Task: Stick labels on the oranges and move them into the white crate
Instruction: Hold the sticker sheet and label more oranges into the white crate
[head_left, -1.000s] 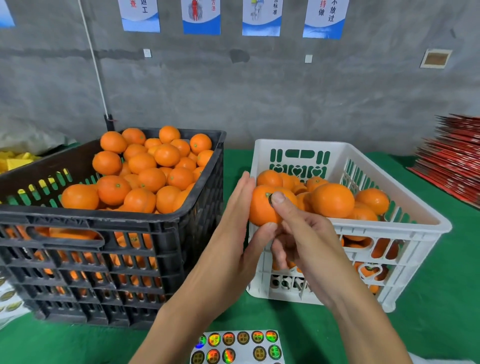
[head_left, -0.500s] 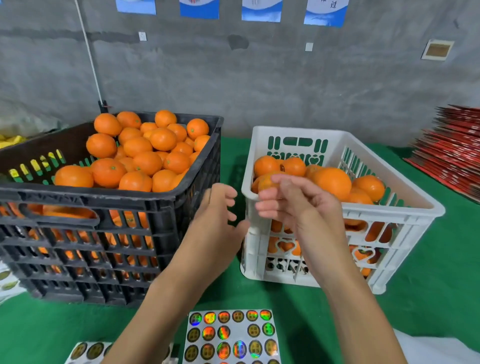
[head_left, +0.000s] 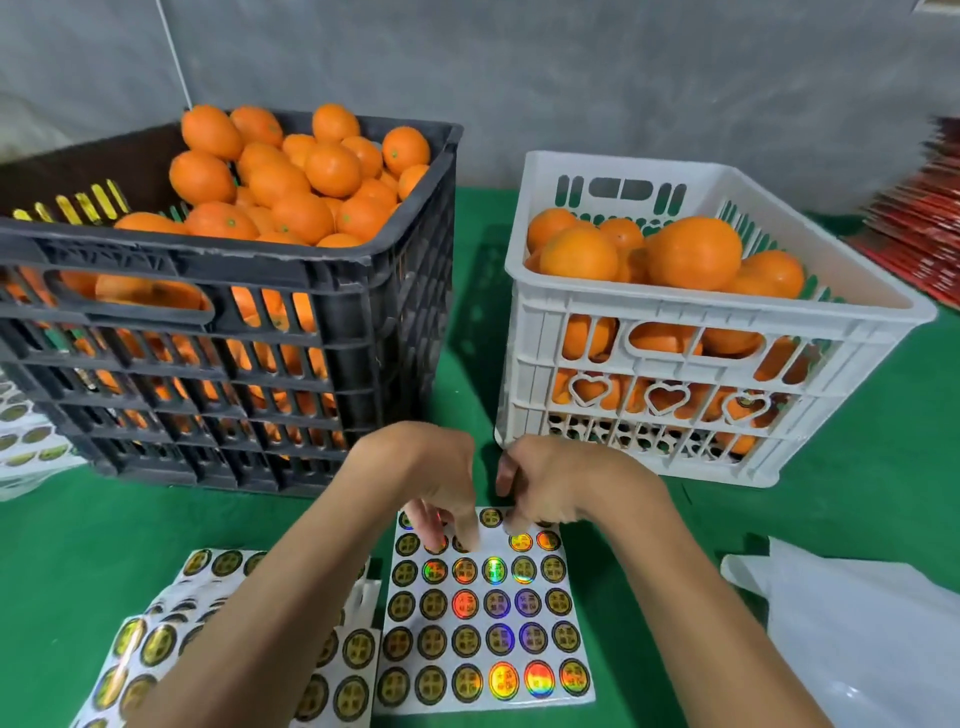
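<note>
Two hands are brought down onto the top rows of a label sheet (head_left: 483, 618) laid on the green table (head_left: 857, 519). The left hand (head_left: 431, 478) is bent over the sheet with its fingertips (head_left: 470, 538) pressed against the round shiny labels; whether one is pinched cannot be told. The right hand (head_left: 550, 483) is curled just beside it at the sheet's far edge, its fingertips hidden beneath the knuckles, so its grip cannot be told either. No orange is held. The white crate (head_left: 717, 395), filled with oranges (head_left: 693, 252) to its rim, is set just behind the right hand. The black crate (head_left: 332, 312), heaped above its rim with more oranges (head_left: 332, 169), is placed just beside it on the left, a narrow strip of table between them. More label sheets (head_left: 156, 639) are spread under the left forearm, and others (head_left: 26, 441) are seen at the left edge. A white plastic bag (head_left: 857, 623) is laid by the right forearm. Red stacked sheets (head_left: 924, 223) are piled at the far right.
</note>
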